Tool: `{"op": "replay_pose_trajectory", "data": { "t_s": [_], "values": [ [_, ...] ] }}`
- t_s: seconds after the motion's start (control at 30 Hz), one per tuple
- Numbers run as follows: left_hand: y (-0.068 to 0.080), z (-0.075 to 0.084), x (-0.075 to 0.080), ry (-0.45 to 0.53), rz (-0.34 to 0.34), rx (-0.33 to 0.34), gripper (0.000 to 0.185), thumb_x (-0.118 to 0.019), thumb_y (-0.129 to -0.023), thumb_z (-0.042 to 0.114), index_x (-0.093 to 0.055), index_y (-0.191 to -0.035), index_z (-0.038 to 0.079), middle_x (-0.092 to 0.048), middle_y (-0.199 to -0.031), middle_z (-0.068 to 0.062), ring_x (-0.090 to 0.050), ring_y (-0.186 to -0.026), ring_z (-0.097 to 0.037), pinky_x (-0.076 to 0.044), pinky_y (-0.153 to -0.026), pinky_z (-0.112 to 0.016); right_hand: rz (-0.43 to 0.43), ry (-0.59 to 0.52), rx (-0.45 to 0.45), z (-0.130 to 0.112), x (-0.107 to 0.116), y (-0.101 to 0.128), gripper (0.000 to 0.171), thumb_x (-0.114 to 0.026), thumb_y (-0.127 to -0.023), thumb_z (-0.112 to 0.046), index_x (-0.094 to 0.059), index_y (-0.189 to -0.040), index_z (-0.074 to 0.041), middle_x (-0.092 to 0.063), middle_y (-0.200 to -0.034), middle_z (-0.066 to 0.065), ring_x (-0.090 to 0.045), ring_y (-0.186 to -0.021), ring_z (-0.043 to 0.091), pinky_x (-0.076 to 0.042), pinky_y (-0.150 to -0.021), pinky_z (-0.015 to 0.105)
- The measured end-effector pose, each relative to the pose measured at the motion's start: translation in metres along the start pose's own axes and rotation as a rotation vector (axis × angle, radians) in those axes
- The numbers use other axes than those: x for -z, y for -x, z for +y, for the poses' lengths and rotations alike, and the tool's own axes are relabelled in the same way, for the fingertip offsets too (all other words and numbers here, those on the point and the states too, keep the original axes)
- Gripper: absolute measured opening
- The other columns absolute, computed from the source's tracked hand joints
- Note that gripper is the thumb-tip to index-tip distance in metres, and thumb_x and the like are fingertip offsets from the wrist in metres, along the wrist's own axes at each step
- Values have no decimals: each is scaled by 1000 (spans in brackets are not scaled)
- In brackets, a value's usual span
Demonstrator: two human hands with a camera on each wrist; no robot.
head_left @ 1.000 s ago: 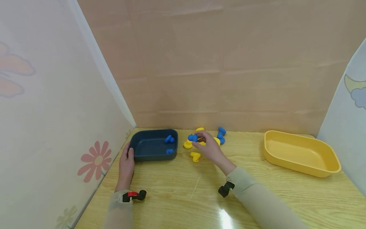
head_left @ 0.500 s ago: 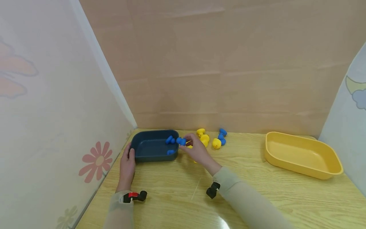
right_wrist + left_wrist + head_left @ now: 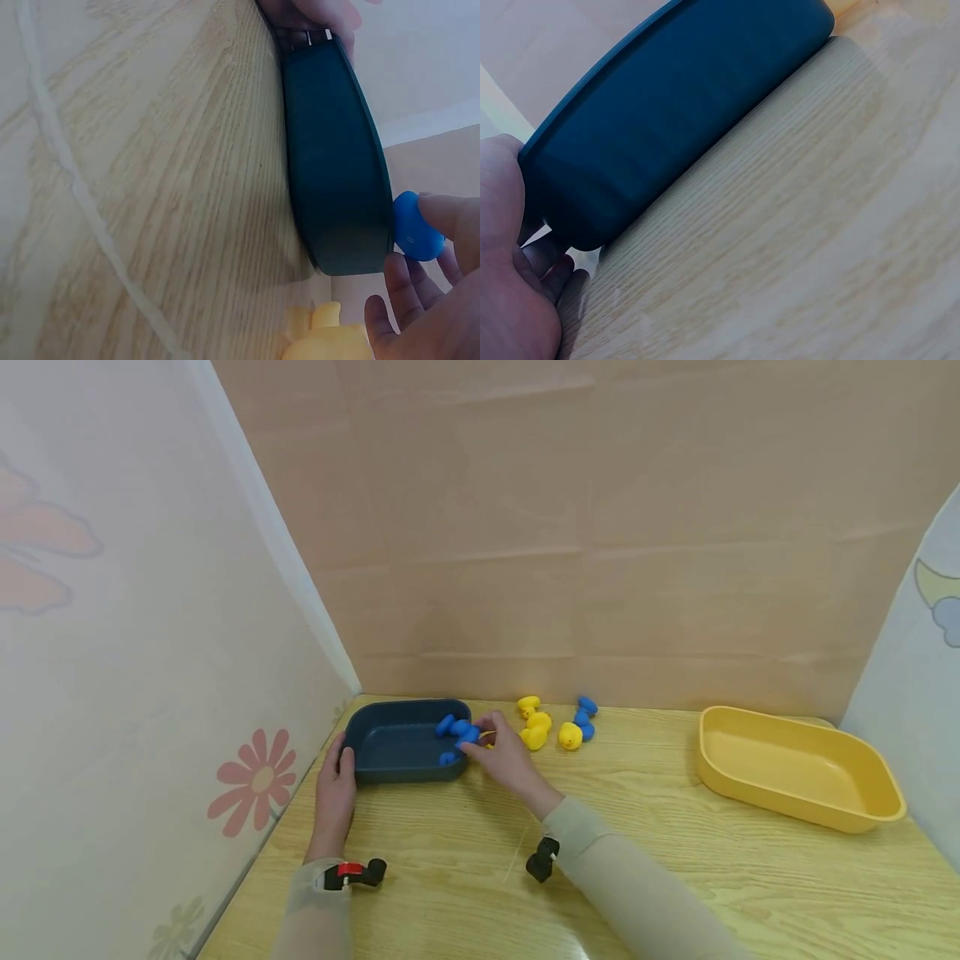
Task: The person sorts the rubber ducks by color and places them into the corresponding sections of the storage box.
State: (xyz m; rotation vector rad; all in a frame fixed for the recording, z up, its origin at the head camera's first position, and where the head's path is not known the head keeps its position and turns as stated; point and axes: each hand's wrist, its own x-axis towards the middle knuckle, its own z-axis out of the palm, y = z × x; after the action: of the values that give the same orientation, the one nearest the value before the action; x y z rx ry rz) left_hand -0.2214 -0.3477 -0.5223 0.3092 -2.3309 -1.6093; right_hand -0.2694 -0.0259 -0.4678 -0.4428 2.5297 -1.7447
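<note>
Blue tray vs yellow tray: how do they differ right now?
The blue tray is dark blue, sits at the table's left end, holds small blue toys, and the left hand rests against its near corner. The yellow tray is yellow, sits at the right end, holds nothing visible, and no hand touches it. Both are shallow rounded rectangular trays on the wooden table.

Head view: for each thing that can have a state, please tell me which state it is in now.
Blue tray: upright on the table, holds two blue ducks.
Held duck: pinched at the tray's right rim.
Right hand: pinches the held duck.
Left hand: rests against the blue tray's left end.
Yellow tray: upright, shows nothing inside.
Yellow ducks: loose on the table.
Other blue ducks: loose on the table.
</note>
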Motion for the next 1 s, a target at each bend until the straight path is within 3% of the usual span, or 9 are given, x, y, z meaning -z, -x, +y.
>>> {"op": "replay_pose_trajectory", "data": {
  "t_s": [0.3, 0.5, 0.73, 1.0],
  "values": [
    [0, 0, -1, -6, 4, -4, 64, -39, -120, 49, -30, -177, 23, -26, -181, -7, -21, -167, -34, -20, -134, -59, -10, 8, 2, 1, -4, 2, 47, -78, -106, -18, -60, -147, -5, -66, -138, 13, -68, -112, 28, -62, -97, 43],
    [-1, 0, -1, -19, 19, -11, 64, -39, -120, 50, -32, -176, 21, -28, -181, -7, -22, -167, -34, -21, -133, -59, -3, 0, 10, 6, 0, 5, 47, -78, -106, -17, -62, -149, -7, -65, -140, 13, -68, -114, 28, -62, -98, 44],
    [1, 1, 0, -20, 14, -6, 63, -39, -120, 49, -30, -177, 22, -26, -181, -9, -22, -167, -37, -21, -133, -60, 25, 28, 8, 7, 17, 12, 47, -79, -106, -18, -63, -149, -10, -65, -144, 16, -68, -115, 26, -62, -99, 43],
    [2, 2, 0, -19, 8, -9, 62, -39, -120, 48, -30, -177, 24, -26, -181, -8, -22, -167, -36, -21, -133, -60, 62, 94, 45, 8, 50, 19, 49, -79, -106, -16, -62, -150, -6, -62, -147, 19, -64, -126, 37, -53, -112, 56]
  ]
}}
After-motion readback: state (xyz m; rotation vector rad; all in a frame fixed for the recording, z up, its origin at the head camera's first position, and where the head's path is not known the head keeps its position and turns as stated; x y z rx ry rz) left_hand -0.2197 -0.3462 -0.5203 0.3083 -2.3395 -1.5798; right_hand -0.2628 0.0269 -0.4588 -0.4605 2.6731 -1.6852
